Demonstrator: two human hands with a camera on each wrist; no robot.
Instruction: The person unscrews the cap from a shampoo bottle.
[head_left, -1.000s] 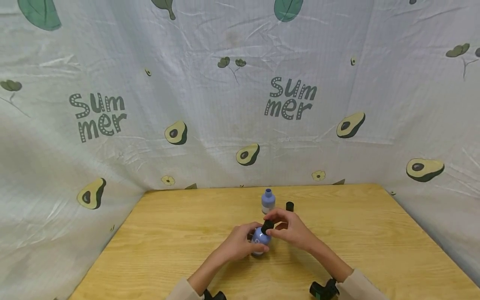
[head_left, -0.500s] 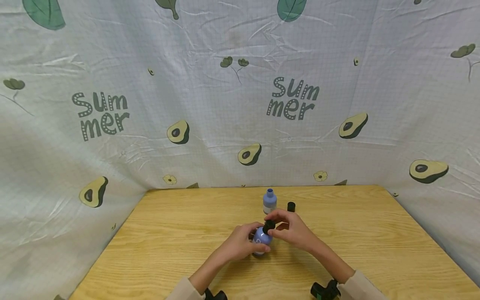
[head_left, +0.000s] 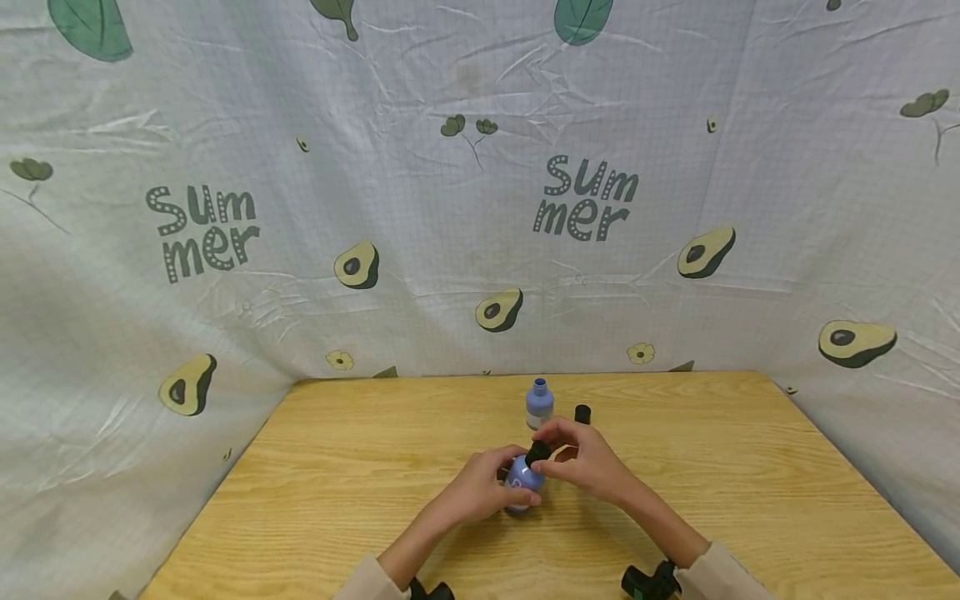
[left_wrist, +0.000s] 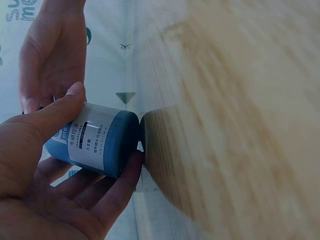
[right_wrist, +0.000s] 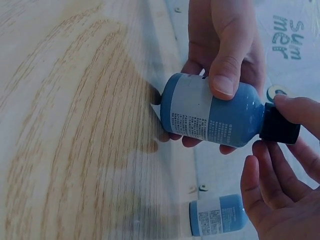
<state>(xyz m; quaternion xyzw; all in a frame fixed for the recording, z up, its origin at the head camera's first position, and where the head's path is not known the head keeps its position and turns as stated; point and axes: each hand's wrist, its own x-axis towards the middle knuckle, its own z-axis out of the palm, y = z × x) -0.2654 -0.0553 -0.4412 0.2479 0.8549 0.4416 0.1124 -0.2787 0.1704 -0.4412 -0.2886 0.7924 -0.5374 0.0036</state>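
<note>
Near bottle (right_wrist: 232, 115): glossy, smooth plastic by look; label (right_wrist: 192, 107) smooth, low in sheen. Cap (right_wrist: 280, 125): plastic-looking, dull. Far bottle (head_left: 539, 400): smooth, plastic-looking. Tabletop (head_left: 337, 467): wood-grained, faintly shiny. Backdrop (head_left: 420, 200): creased, cloth-like, slight sheen. Sleeves (head_left: 720, 577): matt cloth.

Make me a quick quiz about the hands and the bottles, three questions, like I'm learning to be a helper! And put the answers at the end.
1. True or false: the back bottle has a lid on its neck.
2. Pick one. What are the fingers of the right hand pinching?
A) a spoon
B) the black cap on the held bottle
C) a sponge
3. Fill in the blank: the ____ hand is holding the body of the bottle nearer the person.

Key:
1. False; its neck is open.
2. B
3. Left; the left hand has its thumb and fingers around it.
</note>
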